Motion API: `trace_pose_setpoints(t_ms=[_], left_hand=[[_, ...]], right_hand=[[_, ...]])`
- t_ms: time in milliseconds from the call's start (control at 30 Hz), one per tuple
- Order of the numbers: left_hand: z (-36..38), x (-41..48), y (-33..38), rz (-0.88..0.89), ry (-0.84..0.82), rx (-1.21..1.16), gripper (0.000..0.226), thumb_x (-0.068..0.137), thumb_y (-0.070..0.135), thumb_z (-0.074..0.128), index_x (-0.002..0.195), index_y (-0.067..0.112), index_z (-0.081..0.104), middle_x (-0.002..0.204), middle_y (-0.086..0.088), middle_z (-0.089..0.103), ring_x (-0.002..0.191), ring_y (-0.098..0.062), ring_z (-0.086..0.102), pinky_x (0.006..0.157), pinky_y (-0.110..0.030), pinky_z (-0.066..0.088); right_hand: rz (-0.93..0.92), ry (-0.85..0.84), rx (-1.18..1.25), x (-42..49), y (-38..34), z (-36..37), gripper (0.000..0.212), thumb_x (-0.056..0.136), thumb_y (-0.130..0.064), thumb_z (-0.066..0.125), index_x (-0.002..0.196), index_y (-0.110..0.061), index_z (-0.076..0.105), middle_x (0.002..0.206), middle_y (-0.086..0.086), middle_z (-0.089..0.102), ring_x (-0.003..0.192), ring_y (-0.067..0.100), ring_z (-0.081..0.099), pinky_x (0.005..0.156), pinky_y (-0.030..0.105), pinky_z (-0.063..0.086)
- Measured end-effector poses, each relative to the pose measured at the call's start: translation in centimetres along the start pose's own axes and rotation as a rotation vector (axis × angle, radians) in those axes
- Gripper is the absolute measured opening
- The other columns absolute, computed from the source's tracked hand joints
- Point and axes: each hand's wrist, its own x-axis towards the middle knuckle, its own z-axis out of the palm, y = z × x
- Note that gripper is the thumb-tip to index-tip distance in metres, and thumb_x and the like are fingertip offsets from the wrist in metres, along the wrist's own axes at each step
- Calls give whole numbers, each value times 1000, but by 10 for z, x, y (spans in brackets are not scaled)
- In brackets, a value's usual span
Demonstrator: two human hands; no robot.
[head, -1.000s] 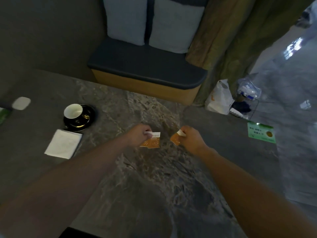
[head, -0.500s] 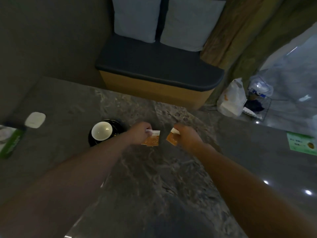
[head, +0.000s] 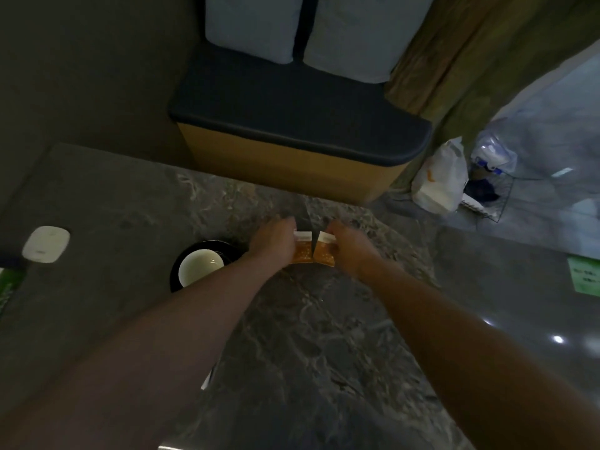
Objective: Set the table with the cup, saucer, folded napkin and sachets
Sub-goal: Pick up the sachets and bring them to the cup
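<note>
My left hand (head: 274,240) pinches an orange and white sachet (head: 301,250) by its top edge. My right hand (head: 349,246) pinches a second orange sachet (head: 324,251) the same way. The two sachets hang side by side, nearly touching, low over the dark marble table (head: 308,336). Just left of my left hand sits a white cup (head: 199,266) on a black saucer (head: 177,272). My left forearm covers most of the folded napkin; only a white sliver (head: 205,380) shows beneath it.
A white rounded pad (head: 46,243) and a green packet (head: 8,285) lie at the table's left edge. A green card (head: 586,277) lies at the right. Beyond the table stands a cushioned bench (head: 292,125), with bags (head: 441,180) on the floor beside it.
Both hands have come closer together, so the two sachets now hang almost touching. My view has shifted left and forward, and my left arm now hides the napkin.
</note>
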Motion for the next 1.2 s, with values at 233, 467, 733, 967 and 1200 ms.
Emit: trace_pose_setpoints(t_ms=[233,467,733,967,1200], left_hand=[[9,-6,1,17,121,209,39,93,28,66,129,23,53,134,-12,48,125,-34,43,102,-50,44],[26,-46,5,112,260,33,52,95,19,61,143,7,46,151,-16,42,137,-33,43,108,-46,45],[69,-84,-6,125,54,170,80,103,40,36,159,2,-7,169,-17,-13,155,-29,-17,126,-40,-6],[71,-89,-13,121,66,134,76,105,42,33,160,2,0,170,-16,-4,157,-28,-10,126,-39,-1],[70,-90,-16,128,68,155,77,104,45,33,161,4,2,170,-15,-2,157,-28,-7,127,-42,3]], right_hand=[[6,-2,-6,5,3,11,62,86,-9,73,141,-20,45,140,8,41,122,29,54,99,38,48],[-43,233,-142,-28,3,28,64,85,-19,74,143,-21,46,140,6,43,131,28,43,107,42,43],[-206,172,-178,-56,-1,75,61,101,-50,30,157,-42,7,168,-4,8,154,22,4,117,42,9],[-170,149,-208,-56,0,86,61,104,-50,24,158,-36,1,168,-3,-3,153,20,-11,123,46,11],[-181,152,-237,-56,2,87,62,103,-50,21,159,-32,2,167,-6,-3,153,18,-11,122,43,7]])
